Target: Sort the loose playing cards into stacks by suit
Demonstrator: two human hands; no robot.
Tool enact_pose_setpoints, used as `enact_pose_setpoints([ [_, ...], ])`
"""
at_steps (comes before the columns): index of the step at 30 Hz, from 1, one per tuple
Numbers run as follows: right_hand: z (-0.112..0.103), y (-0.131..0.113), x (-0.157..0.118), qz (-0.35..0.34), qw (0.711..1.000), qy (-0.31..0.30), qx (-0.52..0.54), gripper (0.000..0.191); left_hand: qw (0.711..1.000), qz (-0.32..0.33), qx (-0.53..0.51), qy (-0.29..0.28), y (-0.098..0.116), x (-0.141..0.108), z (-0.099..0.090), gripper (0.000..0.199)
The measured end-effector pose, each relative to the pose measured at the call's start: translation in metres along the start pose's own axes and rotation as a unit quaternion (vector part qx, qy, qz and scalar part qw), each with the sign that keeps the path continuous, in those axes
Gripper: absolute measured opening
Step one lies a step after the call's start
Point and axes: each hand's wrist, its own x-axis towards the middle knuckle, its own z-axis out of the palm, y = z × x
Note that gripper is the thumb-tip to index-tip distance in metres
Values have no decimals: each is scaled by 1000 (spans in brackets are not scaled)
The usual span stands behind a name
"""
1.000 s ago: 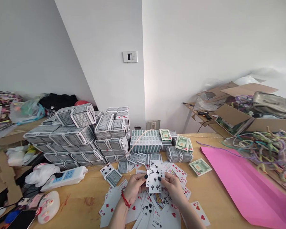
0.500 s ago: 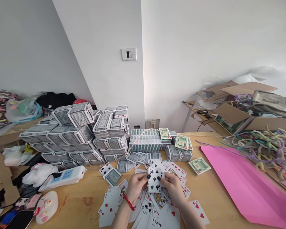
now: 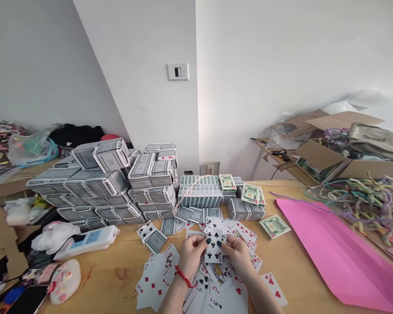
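Both hands pinch a few overlapping playing cards (image 3: 214, 252) upright, with a five of clubs at the front. My left hand (image 3: 194, 253), a red string bracelet at its wrist, grips their left edge with thumb and fingers. On the right edge, the thumb and fingers of my right hand (image 3: 237, 254) are closed. Beneath them, face-up loose cards (image 3: 221, 301) spread in a heap over the wooden table. A fan of diamond cards (image 3: 152, 283) lies left of my left wrist, and a five of hearts (image 3: 272, 287) beside my right forearm.
Wrapped card bundles (image 3: 109, 185) are stacked at the back left. Green card boxes (image 3: 199, 192) stand behind the heap, and a single green box (image 3: 275, 226) lies to the right. Pink paper (image 3: 340, 257) covers the right side. A white power strip (image 3: 88, 242) sits left, near a phone (image 3: 28, 301).
My left hand has shifted slightly to the right, and its grip on the cards moved a little. The cards stay held between both hands; the view has tilted slightly.
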Motion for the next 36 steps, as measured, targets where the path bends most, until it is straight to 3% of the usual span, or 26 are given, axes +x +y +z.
enact_pose_setpoints([
  [6,1,1,0,0,1000,-5,-9,28,999,17,21,28,-2,1,3,31],
  [12,-2,7,2,-19,994,26,-109,19,994,50,75,63,2,-5,9,29],
  [17,-3,12,5,-17,989,31,-141,19,957,151,232,88,-2,-10,18,28],
  [21,-4,14,6,-8,989,45,-144,25,922,186,327,89,-7,-13,21,27],
  [28,2,8,3,-7,990,42,-131,29,916,216,326,95,-10,-15,18,36],
  [33,5,4,1,-1,990,46,-133,30,893,229,367,120,-12,-13,19,33],
  [36,5,7,3,6,992,61,-109,33,899,218,359,121,-11,-11,19,30],
])
